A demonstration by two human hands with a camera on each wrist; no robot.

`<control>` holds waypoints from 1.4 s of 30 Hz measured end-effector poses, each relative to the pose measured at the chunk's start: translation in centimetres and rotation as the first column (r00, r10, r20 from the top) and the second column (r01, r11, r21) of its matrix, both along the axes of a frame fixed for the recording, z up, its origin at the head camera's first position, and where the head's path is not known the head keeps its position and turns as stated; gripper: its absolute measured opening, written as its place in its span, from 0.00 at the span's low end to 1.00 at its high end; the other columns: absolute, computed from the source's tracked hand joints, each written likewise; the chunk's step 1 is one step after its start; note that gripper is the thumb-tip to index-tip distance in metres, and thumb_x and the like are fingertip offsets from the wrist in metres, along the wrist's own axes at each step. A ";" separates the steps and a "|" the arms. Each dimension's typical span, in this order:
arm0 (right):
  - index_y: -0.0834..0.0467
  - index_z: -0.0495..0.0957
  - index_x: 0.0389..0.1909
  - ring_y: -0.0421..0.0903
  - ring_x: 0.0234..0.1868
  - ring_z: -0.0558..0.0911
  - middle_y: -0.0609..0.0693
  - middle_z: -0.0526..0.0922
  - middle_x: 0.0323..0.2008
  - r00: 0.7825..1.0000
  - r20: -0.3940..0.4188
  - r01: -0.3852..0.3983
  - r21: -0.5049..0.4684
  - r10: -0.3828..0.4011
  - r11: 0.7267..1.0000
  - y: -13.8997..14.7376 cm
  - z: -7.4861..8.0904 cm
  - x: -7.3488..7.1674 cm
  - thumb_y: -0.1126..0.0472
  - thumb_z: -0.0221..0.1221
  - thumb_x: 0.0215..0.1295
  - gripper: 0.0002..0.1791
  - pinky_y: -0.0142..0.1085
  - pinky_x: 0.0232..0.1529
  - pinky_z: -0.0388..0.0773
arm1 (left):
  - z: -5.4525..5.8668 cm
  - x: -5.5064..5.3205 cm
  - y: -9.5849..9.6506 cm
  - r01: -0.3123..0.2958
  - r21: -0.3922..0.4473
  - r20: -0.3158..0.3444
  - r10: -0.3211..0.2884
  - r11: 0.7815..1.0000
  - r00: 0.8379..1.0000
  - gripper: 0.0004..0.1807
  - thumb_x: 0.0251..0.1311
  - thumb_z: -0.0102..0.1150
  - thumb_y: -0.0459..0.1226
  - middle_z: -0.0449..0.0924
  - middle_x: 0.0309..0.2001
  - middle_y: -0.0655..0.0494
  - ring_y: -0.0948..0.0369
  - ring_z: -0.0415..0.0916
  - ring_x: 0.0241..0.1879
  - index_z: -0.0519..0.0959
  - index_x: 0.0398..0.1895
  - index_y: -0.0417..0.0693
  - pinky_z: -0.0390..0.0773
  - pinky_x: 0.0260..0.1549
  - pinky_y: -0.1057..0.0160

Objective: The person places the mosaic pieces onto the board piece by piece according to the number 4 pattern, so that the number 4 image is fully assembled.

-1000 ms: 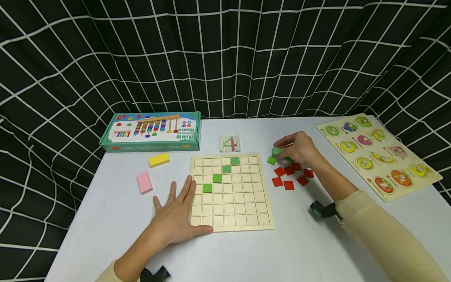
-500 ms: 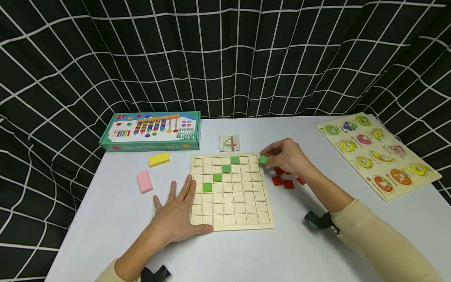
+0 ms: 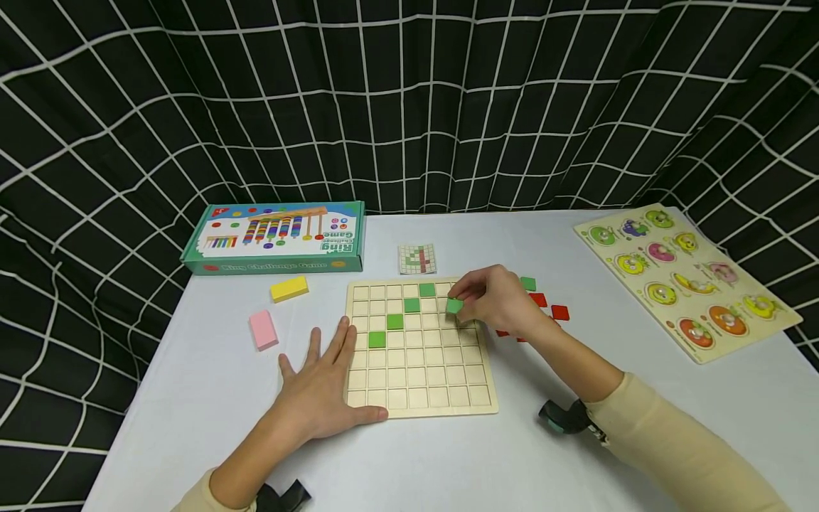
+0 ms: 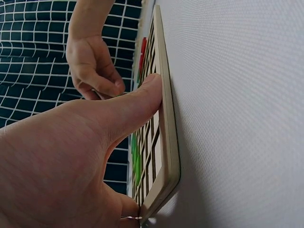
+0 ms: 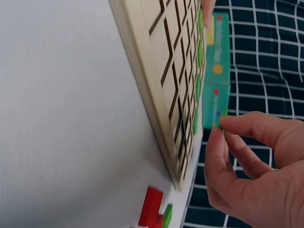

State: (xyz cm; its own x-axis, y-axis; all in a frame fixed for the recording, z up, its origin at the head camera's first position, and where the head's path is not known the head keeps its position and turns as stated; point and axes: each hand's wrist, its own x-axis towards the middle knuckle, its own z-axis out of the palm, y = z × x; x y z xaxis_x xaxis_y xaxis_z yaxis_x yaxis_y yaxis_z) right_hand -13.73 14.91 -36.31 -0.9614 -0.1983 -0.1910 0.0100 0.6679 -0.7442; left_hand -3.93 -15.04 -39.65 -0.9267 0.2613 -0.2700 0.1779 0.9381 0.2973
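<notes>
In the head view a pale wooden grid board (image 3: 435,377) lies on the white table. Several green tiles (image 3: 395,322) form a diagonal in its cells. My left hand (image 3: 320,402) rests flat with spread fingers along the board's left edge, its thumb on the front rim. Thumb and fingers of my right hand (image 3: 502,299) pinch a small green tile (image 3: 454,306) over the board's upper right part. From the right wrist view, that hand (image 5: 259,164) appears raised above the grid surface. Red tiles (image 3: 560,313) lie right of the board, partly hidden by the right hand.
A small pattern card (image 3: 417,260) lies behind the board. At the left are a Ring Challenge Game box (image 3: 275,242), a yellow block (image 3: 289,289) and a pink block (image 3: 263,331). A fruit puzzle board (image 3: 687,277) lies far right; a loose green tile (image 3: 527,284) sits near the red ones.
My right hand has picked up a green tile from beside the loose pieces and carried it left, over the board. The left hand has stayed in place.
</notes>
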 end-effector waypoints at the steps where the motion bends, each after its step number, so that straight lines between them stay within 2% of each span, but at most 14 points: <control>1: 0.56 0.90 0.40 0.47 0.38 0.83 0.50 0.87 0.34 1.000 0.002 0.000 -0.006 0.000 1.000 -0.3 0.0 0.1 0.70 0.74 0.51 0.14 0.37 0.42 0.79 | 0.0 0.0 0.0 0.000 0.000 -0.001 0.000 1.000 1.000 0.74 0.43 0.69 0.75 0.37 0.86 0.53 0.32 0.39 0.82 0.47 0.85 0.45 0.44 0.58 0.10; 9: 0.55 0.90 0.38 0.44 0.36 0.83 0.49 0.87 0.33 1.000 -0.002 -0.026 -0.041 0.026 0.999 -2.5 -0.3 1.2 0.71 0.73 0.50 0.14 0.37 0.43 0.80 | 0.0 -0.1 0.0 -0.002 0.006 -0.002 0.002 1.000 1.000 0.74 0.43 0.69 0.75 0.37 0.86 0.53 0.32 0.39 0.82 0.47 0.85 0.45 0.44 0.58 0.10; 18: 0.54 0.91 0.36 0.43 0.35 0.83 0.47 0.87 0.32 0.998 0.027 -0.056 -0.050 0.058 0.997 -5.0 -0.7 2.4 0.72 0.74 0.50 0.13 0.35 0.40 0.81 | 0.1 0.0 0.0 -0.003 -0.003 0.006 0.003 1.000 1.000 0.75 0.43 0.68 0.76 0.36 0.86 0.53 0.33 0.39 0.82 0.46 0.85 0.45 0.43 0.59 0.10; 27: 0.54 0.90 0.34 0.41 0.33 0.82 0.47 0.86 0.30 0.994 0.057 -0.094 -0.055 0.097 0.994 -7.3 -0.8 3.1 0.74 0.75 0.47 0.15 0.34 0.40 0.81 | 0.2 0.1 0.0 0.004 -0.004 0.007 -0.004 1.000 1.000 0.74 0.44 0.67 0.77 0.36 0.86 0.53 0.32 0.40 0.82 0.46 0.85 0.46 0.44 0.58 0.10; 36: 0.54 0.90 0.33 0.39 0.30 0.80 0.45 0.85 0.26 0.983 0.016 -0.184 -0.033 0.185 0.982 -9.0 -1.3 3.6 0.74 0.76 0.47 0.14 0.33 0.37 0.80 | 0.2 0.1 -0.1 0.007 -0.007 0.006 -0.007 1.000 1.000 0.75 0.44 0.66 0.77 0.36 0.86 0.53 0.32 0.40 0.82 0.46 0.85 0.45 0.44 0.58 0.10; 42: 0.54 0.90 0.33 0.39 0.31 0.80 0.45 0.86 0.27 0.979 0.046 -0.199 -0.028 0.201 0.980 -9.7 -1.4 3.8 0.75 0.76 0.47 0.15 0.32 0.37 0.80 | 0.2 0.0 -0.1 0.013 -0.016 0.001 -0.013 1.000 1.000 0.75 0.44 0.66 0.78 0.36 0.86 0.53 0.32 0.40 0.82 0.46 0.85 0.46 0.45 0.58 0.10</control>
State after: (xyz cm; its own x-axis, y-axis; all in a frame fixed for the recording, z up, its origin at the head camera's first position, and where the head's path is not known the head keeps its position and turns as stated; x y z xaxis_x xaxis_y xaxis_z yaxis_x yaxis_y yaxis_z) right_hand -9.97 5.25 -37.76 -0.8915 -0.3904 -0.2299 -0.0854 0.6431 -0.7610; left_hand -3.89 -15.11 -39.44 -0.9231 0.2687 -0.2749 0.1897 0.9404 0.2823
